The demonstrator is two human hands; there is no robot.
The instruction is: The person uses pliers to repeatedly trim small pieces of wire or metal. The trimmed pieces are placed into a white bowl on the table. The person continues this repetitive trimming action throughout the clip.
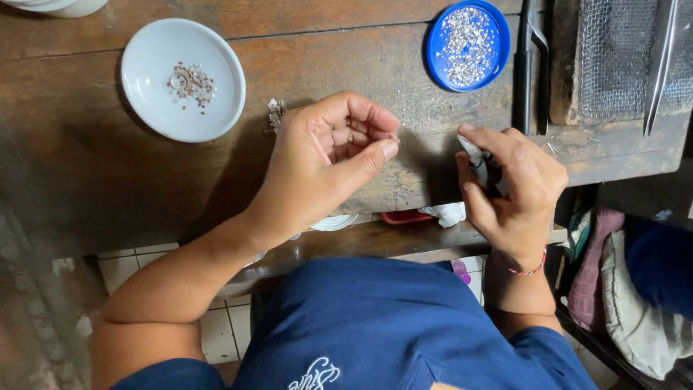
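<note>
On the desk (86,180), a white dish (155,108) holds few beads, a blue lid (498,43) many; left hand (332,155) pinches something tiny, right hand (512,188) grips pliers (480,165).

Both hands raised: left (339,155) pinching, right (512,184) seemingly gripping.

White dish (155,108) with beads, blue lid (435,40) with silver bits, tweezers (660,65) on mesh
</note>
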